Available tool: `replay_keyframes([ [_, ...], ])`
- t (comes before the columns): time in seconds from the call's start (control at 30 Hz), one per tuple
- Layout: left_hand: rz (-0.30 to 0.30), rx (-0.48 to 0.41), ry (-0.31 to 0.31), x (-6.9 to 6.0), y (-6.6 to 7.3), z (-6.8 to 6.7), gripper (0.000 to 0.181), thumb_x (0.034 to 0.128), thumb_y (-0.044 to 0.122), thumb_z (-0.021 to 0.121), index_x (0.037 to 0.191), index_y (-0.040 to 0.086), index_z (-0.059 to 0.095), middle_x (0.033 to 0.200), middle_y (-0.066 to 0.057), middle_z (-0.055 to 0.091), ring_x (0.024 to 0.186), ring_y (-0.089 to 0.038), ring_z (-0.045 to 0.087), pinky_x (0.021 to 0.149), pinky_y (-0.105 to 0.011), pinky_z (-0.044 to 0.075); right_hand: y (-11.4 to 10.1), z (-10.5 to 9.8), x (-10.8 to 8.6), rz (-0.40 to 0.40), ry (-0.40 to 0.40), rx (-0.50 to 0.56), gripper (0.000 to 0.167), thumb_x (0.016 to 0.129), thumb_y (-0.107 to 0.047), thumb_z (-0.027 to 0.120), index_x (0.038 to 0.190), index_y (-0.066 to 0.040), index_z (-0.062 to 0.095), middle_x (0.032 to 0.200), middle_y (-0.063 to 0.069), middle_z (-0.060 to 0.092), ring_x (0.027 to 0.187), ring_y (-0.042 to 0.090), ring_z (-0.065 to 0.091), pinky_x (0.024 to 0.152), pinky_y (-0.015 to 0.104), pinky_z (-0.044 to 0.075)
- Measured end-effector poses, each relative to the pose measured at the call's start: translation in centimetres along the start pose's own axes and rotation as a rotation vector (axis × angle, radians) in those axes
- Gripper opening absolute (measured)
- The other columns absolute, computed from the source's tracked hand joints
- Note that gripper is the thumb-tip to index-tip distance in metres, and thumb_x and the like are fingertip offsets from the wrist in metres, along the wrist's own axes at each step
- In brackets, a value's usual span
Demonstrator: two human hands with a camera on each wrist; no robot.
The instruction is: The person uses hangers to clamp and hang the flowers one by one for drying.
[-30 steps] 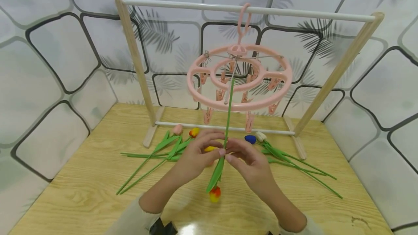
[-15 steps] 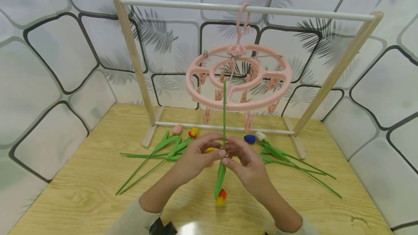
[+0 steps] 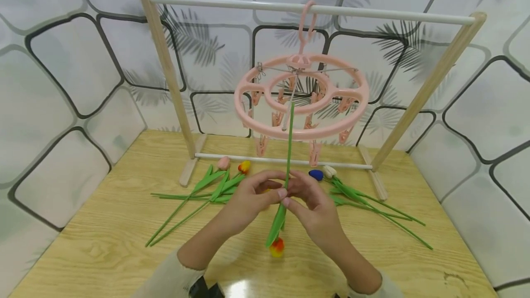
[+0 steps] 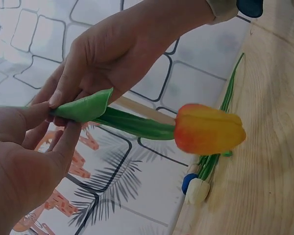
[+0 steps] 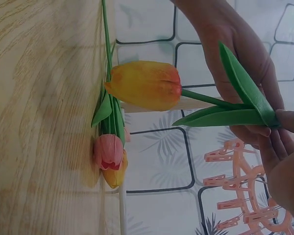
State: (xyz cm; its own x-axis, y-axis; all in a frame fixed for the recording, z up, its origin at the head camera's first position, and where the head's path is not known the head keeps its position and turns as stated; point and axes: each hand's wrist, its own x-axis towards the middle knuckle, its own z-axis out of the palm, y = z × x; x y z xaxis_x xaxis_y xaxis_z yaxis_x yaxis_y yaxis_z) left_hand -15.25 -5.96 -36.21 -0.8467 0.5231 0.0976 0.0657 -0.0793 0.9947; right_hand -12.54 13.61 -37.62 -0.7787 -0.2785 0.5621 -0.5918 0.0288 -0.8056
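An artificial red-and-yellow tulip [image 3: 277, 247] is held upside down, its bloom low toward the person and its green stem [image 3: 290, 146] rising in front of the pink clip hanger [image 3: 349, 128]. My left hand [image 3: 252, 201] pinches it between thumb and fingers where leaves meet stem. Opposite, my right hand [image 3: 316, 213] pinches at the same spot, fingertips close to the left ones. In the left wrist view the tulip bloom [image 4: 209, 129] hangs free of the table, a curled leaf [image 4: 85, 106] by the fingers. Two leaves [image 5: 245, 85] spread from the grip in the right wrist view.
The hanger hooks over the white bar [image 3: 232, 3] of a wooden-legged stand. Several tulips, including a pink one [image 3: 223, 163], lie left on the table [image 3: 103, 243]; blue [image 3: 316, 174] and white [image 3: 329, 172] ones lie right. Patterned walls enclose the table.
The tulip's stem tip swung left, then back right; its bloom swung right, then partly back left. Both hands keep their pinch in nearly the same place.
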Motion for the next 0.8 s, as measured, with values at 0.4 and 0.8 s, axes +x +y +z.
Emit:
replay_keyframes([
  [0.4,0.024,-0.070,-0.025,0.3,-0.1,0.2,0.039,0.1007,0.018,0.063,0.138,0.010,0.057,0.139,-0.012,0.057,0.122,-0.025,0.061,0.100,-0.040,0.054,-0.3,-0.2,0.0,-0.010,0.026,-0.016,0.057,0.092,0.013,0.063,0.145,0.000,0.049,0.122,0.019,0.055,0.107,0.012,0.062,0.092,0.025,0.056],
  [0.8,0.057,0.049,-0.040,0.3,-0.3,0.2,0.035,0.1014,0.017,0.062,0.135,0.010,0.061,0.140,-0.006,0.059,0.122,-0.029,0.060,0.097,-0.036,0.055,-1.1,-1.0,0.3,0.080,0.046,-0.012,0.056,0.090,0.010,0.068,0.141,-0.004,0.047,0.122,0.015,0.062,0.102,0.015,0.064,0.087,0.024,0.056],
])
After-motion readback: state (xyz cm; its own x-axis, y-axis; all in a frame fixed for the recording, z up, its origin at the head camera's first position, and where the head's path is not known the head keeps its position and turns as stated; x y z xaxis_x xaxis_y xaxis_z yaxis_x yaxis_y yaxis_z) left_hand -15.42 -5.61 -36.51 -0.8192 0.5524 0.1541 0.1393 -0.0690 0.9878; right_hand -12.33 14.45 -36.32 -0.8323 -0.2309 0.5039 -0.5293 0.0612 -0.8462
